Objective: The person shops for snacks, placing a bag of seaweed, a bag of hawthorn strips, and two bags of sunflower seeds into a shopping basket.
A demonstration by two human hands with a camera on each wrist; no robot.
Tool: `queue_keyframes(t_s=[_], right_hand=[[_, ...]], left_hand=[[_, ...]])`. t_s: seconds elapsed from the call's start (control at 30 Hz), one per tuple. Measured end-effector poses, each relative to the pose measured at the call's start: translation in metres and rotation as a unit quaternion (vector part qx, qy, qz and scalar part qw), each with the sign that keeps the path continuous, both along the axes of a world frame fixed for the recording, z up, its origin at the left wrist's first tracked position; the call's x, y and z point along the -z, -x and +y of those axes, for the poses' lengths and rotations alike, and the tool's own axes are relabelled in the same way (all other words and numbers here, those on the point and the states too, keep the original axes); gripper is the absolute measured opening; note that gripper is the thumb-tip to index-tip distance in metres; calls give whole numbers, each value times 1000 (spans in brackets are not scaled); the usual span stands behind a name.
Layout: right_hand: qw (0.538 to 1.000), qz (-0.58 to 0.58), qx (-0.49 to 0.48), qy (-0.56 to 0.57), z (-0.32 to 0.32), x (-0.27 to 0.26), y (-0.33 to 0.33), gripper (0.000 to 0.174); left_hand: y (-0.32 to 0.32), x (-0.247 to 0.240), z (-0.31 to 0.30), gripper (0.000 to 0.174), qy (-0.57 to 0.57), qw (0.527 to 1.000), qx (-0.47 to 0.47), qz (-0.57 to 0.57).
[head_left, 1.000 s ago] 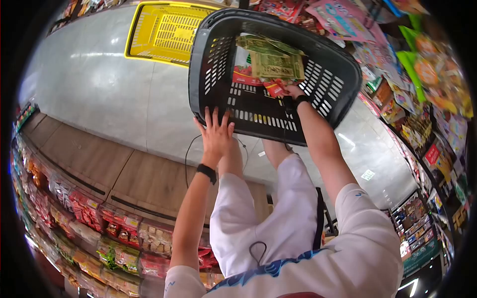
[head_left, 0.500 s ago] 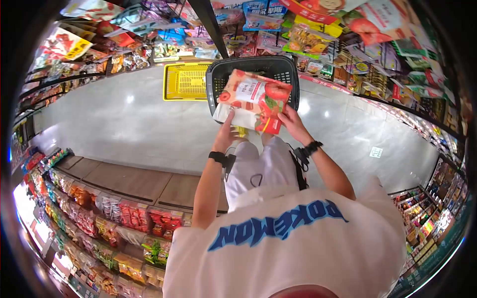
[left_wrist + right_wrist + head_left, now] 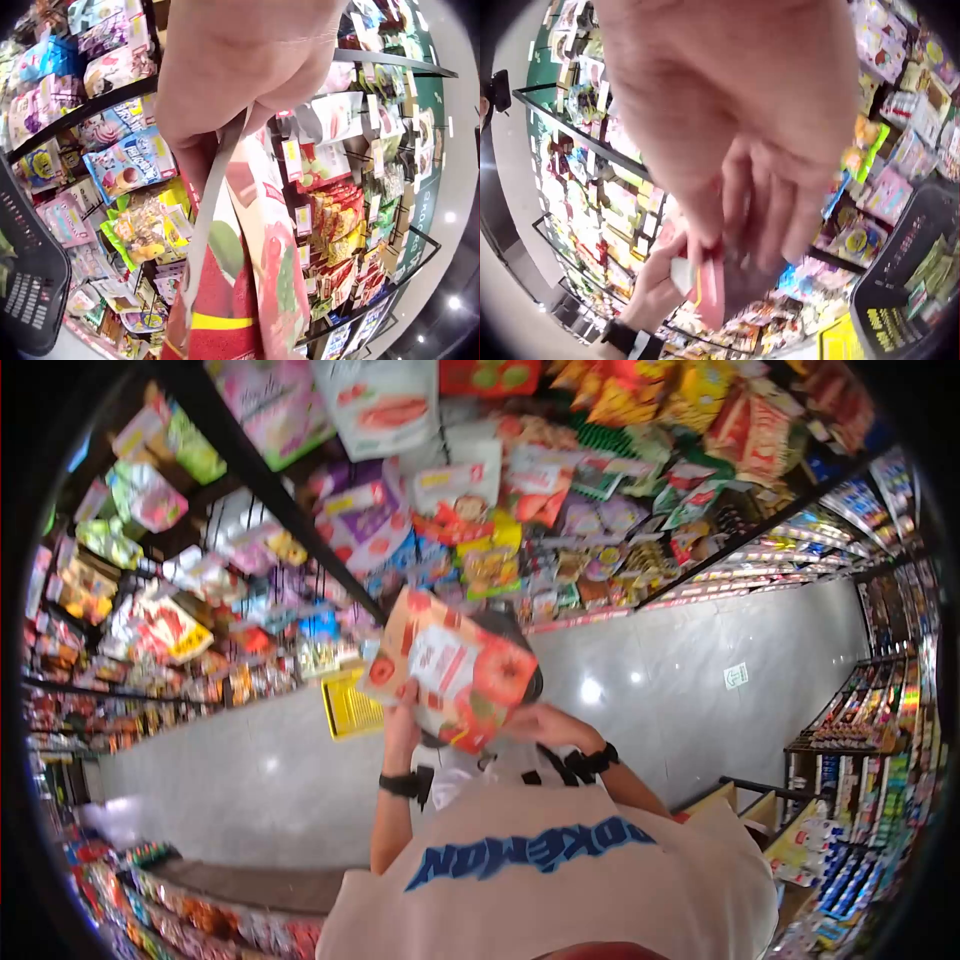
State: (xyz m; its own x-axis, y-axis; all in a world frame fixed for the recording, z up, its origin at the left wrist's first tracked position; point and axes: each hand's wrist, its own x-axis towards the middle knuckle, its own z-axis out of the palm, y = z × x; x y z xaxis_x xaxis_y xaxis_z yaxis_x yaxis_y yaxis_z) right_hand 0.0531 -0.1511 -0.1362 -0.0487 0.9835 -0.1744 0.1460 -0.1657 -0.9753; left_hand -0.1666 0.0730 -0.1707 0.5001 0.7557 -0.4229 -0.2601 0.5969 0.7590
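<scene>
A red and cream snack bag (image 3: 455, 665), printed with round red fruits, is held up in front of the body. My left hand (image 3: 402, 725) grips its left edge, thumb over the printed front; the left wrist view shows that hand (image 3: 247, 67) closed over one end of the bag (image 3: 274, 270). At the lower right edge, my right hand (image 3: 555, 728) holds the bag, blurred. From the right wrist, its fingers (image 3: 776, 202) curl at the bag's pink edge (image 3: 714, 292). Behind the bag, a black shopping basket (image 3: 503, 622) is mostly hidden.
Green packets (image 3: 930, 266) lie inside the black basket. A yellow basket (image 3: 352, 705) stands on the grey floor (image 3: 640, 680) to its left. Racks of hanging snack bags (image 3: 455, 490) rise ahead, crossed by black posts. More stocked shelves (image 3: 850, 780) stand at the right.
First my right hand was inside the basket and my left on its rim. The snack bag then appeared in both hands above the basket. The head view has since tilted up towards the racks.
</scene>
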Motion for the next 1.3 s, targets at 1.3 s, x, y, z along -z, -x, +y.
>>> queue_keyframes(t_s=[1.3], right_hand=[[889,-2,457,-19,-211,-46,-170,22]], left_hand=[[-68,-125,-136,25,-513,733,-31,445]])
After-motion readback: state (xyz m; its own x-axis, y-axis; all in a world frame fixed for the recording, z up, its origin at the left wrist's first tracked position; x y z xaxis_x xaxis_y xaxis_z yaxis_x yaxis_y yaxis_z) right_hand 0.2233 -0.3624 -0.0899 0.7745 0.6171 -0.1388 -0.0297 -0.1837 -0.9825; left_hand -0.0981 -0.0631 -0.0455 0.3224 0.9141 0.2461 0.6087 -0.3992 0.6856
